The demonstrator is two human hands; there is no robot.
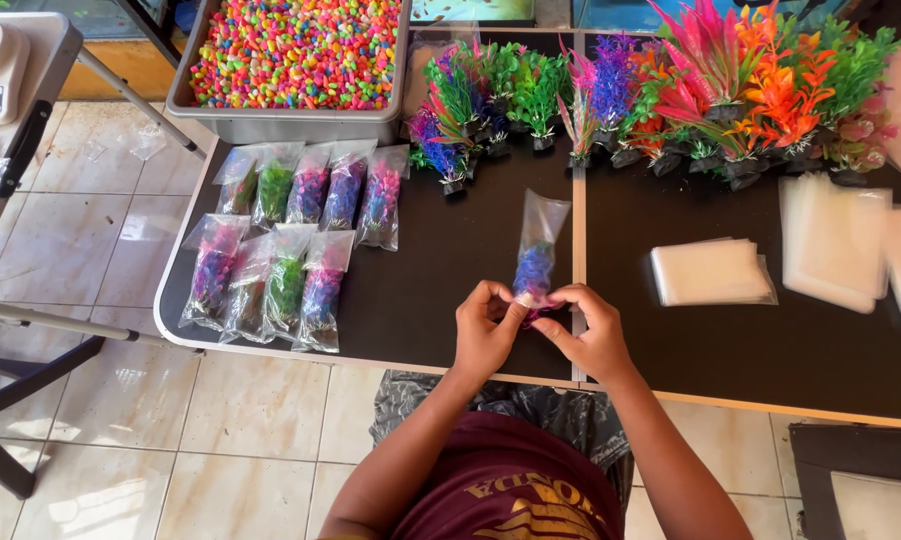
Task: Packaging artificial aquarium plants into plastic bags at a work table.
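Head view shows me a small clear plastic bag (538,250) with a blue and purple plastic plant inside, lying on the black table (451,270); my left hand (484,335) and right hand (593,335) pinch its lower end.

A black table (441,290) stands on a sunlit, pale tiled floor (221,420).

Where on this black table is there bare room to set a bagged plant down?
Bare black table lies between the row of bagged plants and the bag both hands hold, and below the stack of clear bags to the right hand's side. The back edge is crowded with loose plastic plants.
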